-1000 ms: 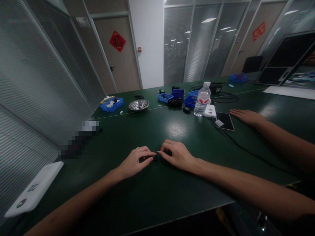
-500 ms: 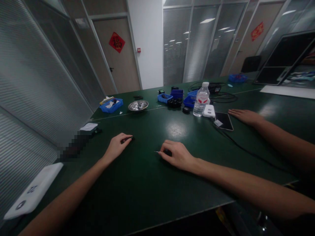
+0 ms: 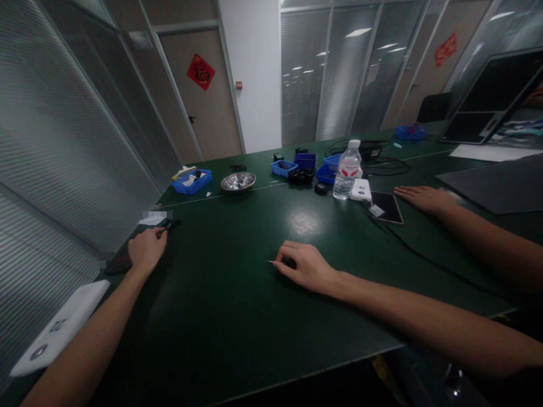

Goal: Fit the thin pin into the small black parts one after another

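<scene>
My left hand (image 3: pixel 147 247) is at the left side of the green table (image 3: pixel 220 316), its fingers bent and pinched together. By its fingertips lies a small dark object (image 3: pixel 170 224); whether the fingers hold it or something else is hard to see. My right hand (image 3: pixel 304 267) rests on the table near the middle, closed around a thin tool (image 3: pixel 270 261) with a pale metal tip pointing left. The tool's dark body is mostly hidden in the palm. White paper (image 3: pixel 153 217) lies just beyond my left hand.
A white power bank (image 3: pixel 59 333) lies by my left forearm. Farther back are a blue basket (image 3: pixel 193 183), a metal bowl (image 3: pixel 238 182) and a water bottle (image 3: pixel 348 170). Another person's hand (image 3: pixel 424 199) lies flat at right, beside a phone (image 3: pixel 387 207) and black cable (image 3: pixel 418 257).
My left hand has moved left, from the table's middle to the dark things at the left edge. My right hand stays put. A dark grey flat sheet has appeared at the right.
</scene>
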{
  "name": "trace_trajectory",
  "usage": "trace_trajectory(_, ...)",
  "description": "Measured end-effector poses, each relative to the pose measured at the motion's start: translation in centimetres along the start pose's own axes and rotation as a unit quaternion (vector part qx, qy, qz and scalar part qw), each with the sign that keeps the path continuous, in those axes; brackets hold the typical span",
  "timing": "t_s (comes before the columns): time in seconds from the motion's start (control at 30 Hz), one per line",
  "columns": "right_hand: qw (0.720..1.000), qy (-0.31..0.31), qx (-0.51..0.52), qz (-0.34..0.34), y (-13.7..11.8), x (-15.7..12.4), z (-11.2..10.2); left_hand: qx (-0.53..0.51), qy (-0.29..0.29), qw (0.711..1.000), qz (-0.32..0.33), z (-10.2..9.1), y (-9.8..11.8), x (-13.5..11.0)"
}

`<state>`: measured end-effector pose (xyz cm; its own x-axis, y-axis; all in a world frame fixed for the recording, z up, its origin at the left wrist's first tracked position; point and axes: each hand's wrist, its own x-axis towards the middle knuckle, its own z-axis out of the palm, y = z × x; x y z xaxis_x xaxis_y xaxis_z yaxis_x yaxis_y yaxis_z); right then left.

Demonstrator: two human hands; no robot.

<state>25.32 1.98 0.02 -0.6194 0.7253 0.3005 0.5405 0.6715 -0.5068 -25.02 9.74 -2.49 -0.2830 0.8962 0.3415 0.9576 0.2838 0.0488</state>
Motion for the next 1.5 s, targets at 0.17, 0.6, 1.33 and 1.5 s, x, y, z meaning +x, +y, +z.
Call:
trace_trajectory(0.17,1.000,0.001,-0.003,0.003,0.0,0.0,0.0,0.035,0.006,0.999,0.013,0.4,0.2,0.0)
trace_trajectory(0.6,1.000,-0.007,0.004,-0.001,-0.1,-0.1,-0.3,0.027,-0.032,0.996,0.084,-1.6,4.4,-1.3)
trace_trajectory(1.33,0.999,-0.014,-0.026,-0.014,0.4,0.2,0.5,-0.431,-0.292,0.782,0.342,-6.5,20.6,-14.6)
trace_trajectory(1.5,0.999,-0.030,-0.031,-0.017,0.1,0.1,0.2,-0.421,-0.286,0.798,0.322,-6.6,20.6,-14.7)
